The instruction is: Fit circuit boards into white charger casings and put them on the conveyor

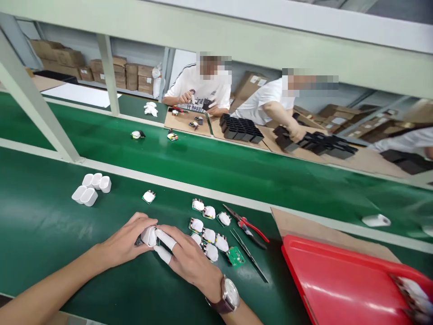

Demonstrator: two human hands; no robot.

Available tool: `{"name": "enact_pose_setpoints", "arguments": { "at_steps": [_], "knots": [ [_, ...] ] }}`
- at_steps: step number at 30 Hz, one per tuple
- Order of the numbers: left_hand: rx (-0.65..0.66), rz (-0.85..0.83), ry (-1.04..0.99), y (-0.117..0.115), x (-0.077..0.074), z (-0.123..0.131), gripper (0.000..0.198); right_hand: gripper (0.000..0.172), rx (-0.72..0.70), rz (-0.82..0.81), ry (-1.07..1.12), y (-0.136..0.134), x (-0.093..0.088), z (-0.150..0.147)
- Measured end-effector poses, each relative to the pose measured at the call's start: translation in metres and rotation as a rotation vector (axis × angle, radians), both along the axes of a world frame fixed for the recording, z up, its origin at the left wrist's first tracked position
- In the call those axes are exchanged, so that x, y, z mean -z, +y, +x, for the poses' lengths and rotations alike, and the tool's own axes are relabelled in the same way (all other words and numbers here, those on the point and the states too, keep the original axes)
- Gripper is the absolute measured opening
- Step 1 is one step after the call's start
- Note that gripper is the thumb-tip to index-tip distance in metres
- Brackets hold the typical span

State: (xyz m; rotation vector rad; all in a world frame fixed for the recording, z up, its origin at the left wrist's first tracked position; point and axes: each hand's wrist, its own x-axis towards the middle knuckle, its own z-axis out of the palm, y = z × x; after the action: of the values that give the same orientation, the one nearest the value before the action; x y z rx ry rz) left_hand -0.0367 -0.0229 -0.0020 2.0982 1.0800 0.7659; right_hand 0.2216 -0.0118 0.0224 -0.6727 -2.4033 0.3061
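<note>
Left hand (126, 238) is gripping a white, rounded plastic shell (149, 236), apparently steadying it while right hand (189, 256) is pinching opposite.

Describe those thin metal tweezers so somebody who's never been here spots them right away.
Find the red plastic tray at lower right, then look left along the dark green bench. Two tools lie there; the slim grey metal tweezers are nearer the brown-strapped wristwatch. Unlike the red-and-black-handled pliers beside them, they have no coloured grips.
</note>
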Motion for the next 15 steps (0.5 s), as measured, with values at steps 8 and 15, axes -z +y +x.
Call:
{"name": "enact_pose_setpoints", "arguments": {
  "at_steps": [8,15],
  "knots": [
    [-0.03,0.076,-0.043,0.003,-0.008,-0.005,0.047,0.072,-0.003,0.04,0.178,-0.005,0.013,0.01],
    [0.008,0.136,-0.084,0.002,-0.013,0.001,0.042,0.071,-0.001,0.054,0.15,-0.008,0.021,0.004]
  ]
}}
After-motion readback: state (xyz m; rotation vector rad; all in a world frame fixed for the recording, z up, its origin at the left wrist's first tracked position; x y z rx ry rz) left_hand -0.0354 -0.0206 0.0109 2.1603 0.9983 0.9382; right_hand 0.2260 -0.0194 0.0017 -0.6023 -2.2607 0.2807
